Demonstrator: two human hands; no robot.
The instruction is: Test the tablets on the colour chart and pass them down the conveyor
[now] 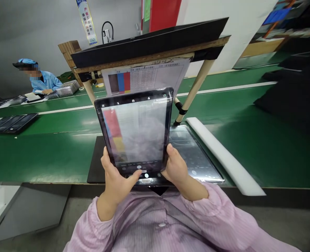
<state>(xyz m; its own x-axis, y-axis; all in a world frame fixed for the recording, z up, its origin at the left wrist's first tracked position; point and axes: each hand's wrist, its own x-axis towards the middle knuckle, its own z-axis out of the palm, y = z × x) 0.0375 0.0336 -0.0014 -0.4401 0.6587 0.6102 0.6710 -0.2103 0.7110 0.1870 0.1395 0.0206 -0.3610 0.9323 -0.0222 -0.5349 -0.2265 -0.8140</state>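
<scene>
I hold a black tablet (pixel 136 133) upright in front of me with both hands. Its screen shows a camera view with blurred red, yellow and blue colour blocks. My left hand (pixel 116 182) grips the lower left edge, and its thumb rests on the bottom of the screen near the round button. My right hand (pixel 176 168) grips the lower right edge. Behind the tablet hangs a printed chart (pixel 146 78) with dark, blue and red colour bars, fixed under a slanted shelf (pixel 149 43).
A green conveyor table (pixel 262 147) runs across the view. On it lie a black mat (pixel 95 162), a wrapped tablet (pixel 197 157) and a white foam strip (pixel 223 157). At far left a co-worker in blue (pixel 41 80) sits by trays, with dark tablets (pixel 11 122) nearby.
</scene>
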